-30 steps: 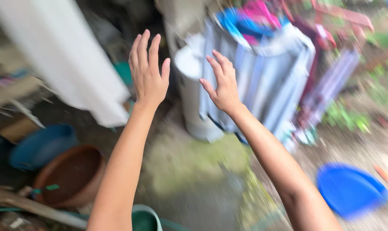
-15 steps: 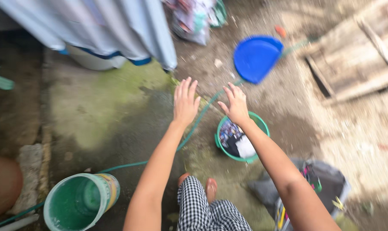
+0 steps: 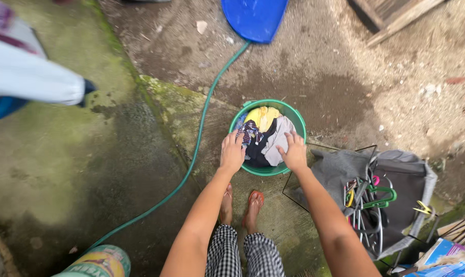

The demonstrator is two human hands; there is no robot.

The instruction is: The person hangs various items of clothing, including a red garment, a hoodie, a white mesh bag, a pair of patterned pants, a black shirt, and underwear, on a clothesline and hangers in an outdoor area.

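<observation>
A green bucket (image 3: 298,119) stands on the mossy concrete in front of my feet. It holds several wet clothes (image 3: 266,132), among them yellow, grey and dark pieces. My left hand (image 3: 232,152) rests on the bucket's near left rim, fingers spread over the clothes. At the near right rim my right hand (image 3: 294,153) lies flat on the grey cloth. Neither hand has closed around anything.
A green hose (image 3: 191,154) runs from the far side past the bucket's left to the near left. A blue basin (image 3: 254,18) lies beyond. A grey bag with several hangers (image 3: 368,202) sits to the right. Hanging cloth (image 3: 32,77) is at left, another bucket (image 3: 96,262) near left.
The view has swung down from the hanging laundry to the ground. Both hands dropped from raised and spread to the green bucket's near rim and the clothes in it.
</observation>
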